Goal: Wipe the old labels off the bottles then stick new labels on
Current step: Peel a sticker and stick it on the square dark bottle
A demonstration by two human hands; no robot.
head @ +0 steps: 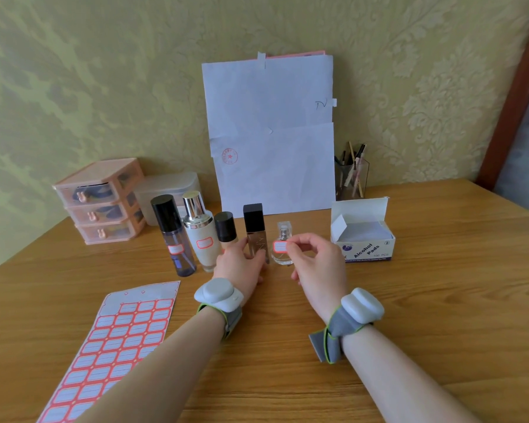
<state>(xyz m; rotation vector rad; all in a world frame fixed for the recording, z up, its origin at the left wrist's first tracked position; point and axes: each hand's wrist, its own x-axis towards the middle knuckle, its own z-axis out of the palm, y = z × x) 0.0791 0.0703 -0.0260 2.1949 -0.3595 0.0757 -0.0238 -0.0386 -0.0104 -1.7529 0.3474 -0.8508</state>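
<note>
Several cosmetic bottles stand in a row mid-table. A tall dark bottle (pixel 174 239) and a cream bottle (pixel 199 236) with a silver cap each carry a red-bordered label. Beside them is a short black-capped bottle (pixel 225 229). My left hand (pixel 242 265) grips the lower part of a rectangular brown bottle (pixel 254 232) with a black cap. My right hand (pixel 313 259) pinches the right edge of a red-bordered label (pixel 279 246) in front of a small clear perfume bottle (pixel 283 257). I cannot tell if that label is stuck to the glass. A sheet of new labels (pixel 116 340) lies at front left.
An open box of alcohol pads (pixel 365 244) sits right of the bottles. Pink mini drawers (pixel 100 206) and a translucent box (pixel 168 189) stand at back left. White paper sheets (pixel 272 138) lean on the wall beside a pen holder (pixel 350 180). The table edge runs along the right.
</note>
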